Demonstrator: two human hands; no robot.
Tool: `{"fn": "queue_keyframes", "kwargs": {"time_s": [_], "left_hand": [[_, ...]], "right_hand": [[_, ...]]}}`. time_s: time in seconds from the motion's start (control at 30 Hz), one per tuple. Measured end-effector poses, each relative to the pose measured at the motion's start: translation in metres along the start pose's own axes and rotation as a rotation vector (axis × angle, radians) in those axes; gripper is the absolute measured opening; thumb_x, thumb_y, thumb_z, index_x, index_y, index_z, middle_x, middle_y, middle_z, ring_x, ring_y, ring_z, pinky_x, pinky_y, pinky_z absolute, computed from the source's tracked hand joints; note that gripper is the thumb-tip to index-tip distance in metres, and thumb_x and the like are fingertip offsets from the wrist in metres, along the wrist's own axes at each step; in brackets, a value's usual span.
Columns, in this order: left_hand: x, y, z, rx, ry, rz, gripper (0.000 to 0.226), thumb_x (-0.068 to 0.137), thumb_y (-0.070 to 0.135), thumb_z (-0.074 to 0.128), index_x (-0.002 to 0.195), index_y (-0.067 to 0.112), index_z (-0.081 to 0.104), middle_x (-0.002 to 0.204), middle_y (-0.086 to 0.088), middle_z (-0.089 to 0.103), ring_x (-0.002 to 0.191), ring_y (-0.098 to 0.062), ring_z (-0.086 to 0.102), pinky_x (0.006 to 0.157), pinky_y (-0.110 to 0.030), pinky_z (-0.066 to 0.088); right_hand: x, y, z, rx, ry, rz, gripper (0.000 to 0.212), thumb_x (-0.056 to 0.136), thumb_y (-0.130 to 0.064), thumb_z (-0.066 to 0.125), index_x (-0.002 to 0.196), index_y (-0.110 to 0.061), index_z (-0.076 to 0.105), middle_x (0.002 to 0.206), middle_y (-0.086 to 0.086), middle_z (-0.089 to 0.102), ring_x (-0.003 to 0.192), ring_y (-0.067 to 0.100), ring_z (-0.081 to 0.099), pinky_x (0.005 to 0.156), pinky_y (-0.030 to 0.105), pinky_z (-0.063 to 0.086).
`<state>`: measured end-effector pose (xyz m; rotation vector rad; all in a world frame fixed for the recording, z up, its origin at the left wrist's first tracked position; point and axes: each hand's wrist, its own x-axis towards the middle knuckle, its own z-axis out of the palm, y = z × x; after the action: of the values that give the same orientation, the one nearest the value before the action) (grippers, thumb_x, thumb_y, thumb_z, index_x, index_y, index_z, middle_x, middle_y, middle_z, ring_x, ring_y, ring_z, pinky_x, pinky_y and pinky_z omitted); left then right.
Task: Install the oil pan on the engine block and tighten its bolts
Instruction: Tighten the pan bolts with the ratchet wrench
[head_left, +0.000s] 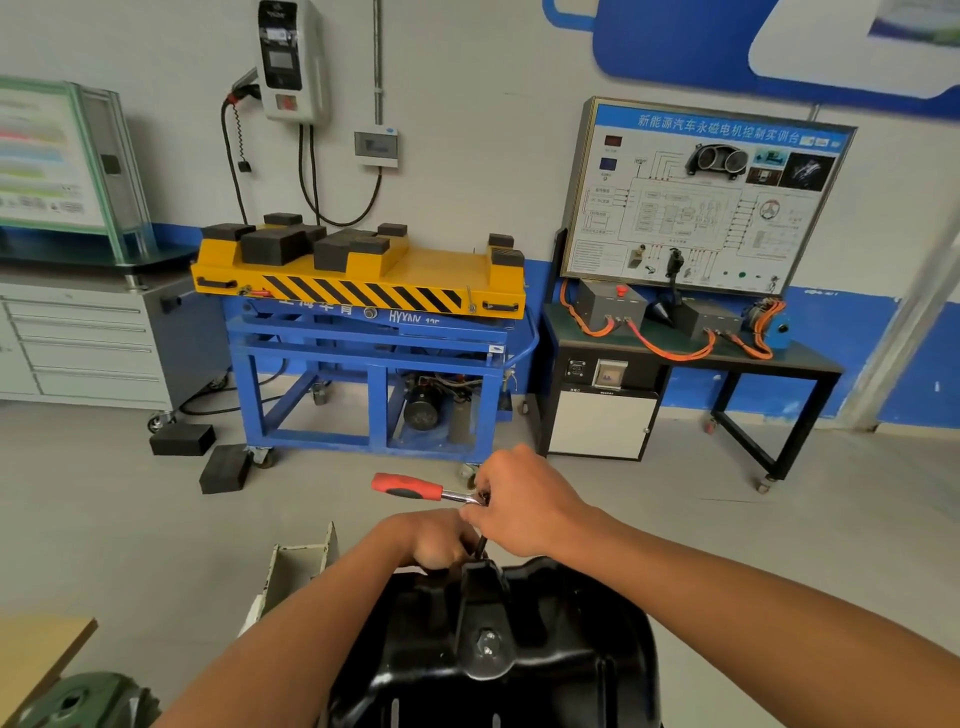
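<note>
Head view shows the black oil pan (498, 649) low in the middle, right in front of you. Your right hand (524, 501) is curled over the head of the red-handled ratchet (410, 487), its handle pointing left above the pan's far rim. Your left hand (434, 540) sits at that rim with fingers curled, beside the dark extension (481, 545). I cannot tell whether it grips anything.

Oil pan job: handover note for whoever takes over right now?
Right hand grips the ratchet at its head, with the red handle pointing left.
Left hand, curled, appears to steady the extension at the far rim of the oil pan.
Done: the pan appears seated and the tool is set at the far rim.
Left: tighten the rim bolts. None shows here, so check each.
</note>
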<state>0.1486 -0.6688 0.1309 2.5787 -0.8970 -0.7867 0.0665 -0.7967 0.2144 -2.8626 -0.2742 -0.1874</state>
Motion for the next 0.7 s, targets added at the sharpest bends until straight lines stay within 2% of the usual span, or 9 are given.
{"fn": "queue_keyframes", "kwargs": {"time_s": [0.07, 0.17, 0.4, 0.53, 0.6, 0.7], "left_hand": [[0.001, 0.003, -0.001, 0.024, -0.019, -0.002, 0.031, 0.081, -0.009, 0.05, 0.062, 0.016, 0.046, 0.068, 0.003, 0.046, 0.059, -0.01, 0.038, 0.054, -0.023, 0.032], [0.004, 0.004, -0.003, 0.028, -0.045, -0.003, 0.036, 0.08, -0.012, 0.05, 0.059, 0.018, 0.045, 0.068, 0.002, 0.045, 0.058, -0.01, 0.037, 0.054, -0.023, 0.032], [0.008, -0.002, 0.005, -0.115, -0.003, -0.014, 0.033, 0.083, -0.013, 0.046, 0.064, 0.014, 0.051, 0.072, -0.002, 0.05, 0.068, -0.018, 0.042, 0.064, -0.029, 0.037], [0.006, -0.008, 0.006, -0.208, 0.026, -0.019, 0.029, 0.086, -0.001, 0.054, 0.074, 0.023, 0.065, 0.081, 0.001, 0.064, 0.075, -0.016, 0.055, 0.074, -0.029, 0.047], [0.004, -0.008, 0.006, -0.184, 0.038, -0.034, 0.031, 0.086, 0.0, 0.054, 0.069, 0.025, 0.062, 0.074, 0.006, 0.061, 0.067, -0.01, 0.052, 0.068, -0.024, 0.046], [0.005, -0.008, 0.009, -0.102, 0.105, -0.029, 0.038, 0.086, -0.006, 0.05, 0.059, 0.021, 0.049, 0.063, 0.006, 0.047, 0.058, -0.008, 0.038, 0.05, -0.012, 0.033]], "right_hand": [[-0.002, 0.001, 0.004, 0.002, 0.003, 0.012, 0.039, 0.086, -0.038, 0.072, 0.059, -0.015, 0.056, 0.059, 0.003, 0.05, 0.05, 0.02, 0.049, 0.044, 0.028, 0.029], [-0.001, 0.002, 0.005, 0.032, 0.003, 0.039, 0.035, 0.085, -0.038, 0.073, 0.065, -0.01, 0.065, 0.06, 0.005, 0.054, 0.053, 0.022, 0.053, 0.043, 0.03, 0.034], [-0.001, 0.003, 0.01, 0.102, 0.016, 0.104, 0.031, 0.086, -0.033, 0.069, 0.067, -0.008, 0.064, 0.07, 0.009, 0.06, 0.062, 0.029, 0.062, 0.053, 0.04, 0.051], [0.003, 0.002, 0.01, 0.124, 0.018, 0.125, 0.031, 0.086, -0.032, 0.069, 0.068, -0.008, 0.062, 0.071, 0.009, 0.057, 0.059, 0.027, 0.056, 0.052, 0.035, 0.044], [0.004, -0.001, 0.01, 0.121, 0.012, 0.131, 0.032, 0.086, -0.031, 0.068, 0.066, -0.008, 0.06, 0.069, 0.009, 0.054, 0.056, 0.025, 0.051, 0.05, 0.034, 0.042], [0.005, -0.004, 0.013, 0.119, 0.008, 0.143, 0.032, 0.086, -0.028, 0.068, 0.065, -0.007, 0.057, 0.067, 0.008, 0.051, 0.054, 0.024, 0.047, 0.047, 0.031, 0.038]]}}
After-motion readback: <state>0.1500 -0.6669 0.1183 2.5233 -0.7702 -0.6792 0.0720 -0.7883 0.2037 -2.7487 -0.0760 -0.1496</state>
